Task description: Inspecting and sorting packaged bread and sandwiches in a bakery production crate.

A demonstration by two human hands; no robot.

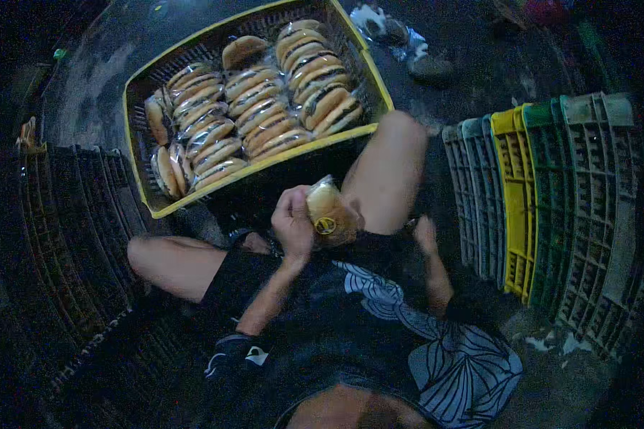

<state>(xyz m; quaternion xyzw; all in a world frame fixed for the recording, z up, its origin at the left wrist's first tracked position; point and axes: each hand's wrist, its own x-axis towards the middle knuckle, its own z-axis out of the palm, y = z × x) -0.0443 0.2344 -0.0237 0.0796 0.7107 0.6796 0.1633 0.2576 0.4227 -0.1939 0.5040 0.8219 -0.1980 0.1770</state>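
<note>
My left hand is closed on a packaged bread bun with a small yellow round sticker, held upright above my lap. My right hand hangs low beside my right knee; its fingers are small and blurred, so I cannot tell what they hold, if anything. In front of me a black plastic crate with a yellow rim holds several rows of plastic-wrapped buns with dark filling, most standing on edge.
Stacked dark crates rise at my left. At my right stands a stack of grey, yellow and green crates. Beyond the bun crate, crumpled plastic and dark objects lie on the dark floor. Pale scraps lie at lower right.
</note>
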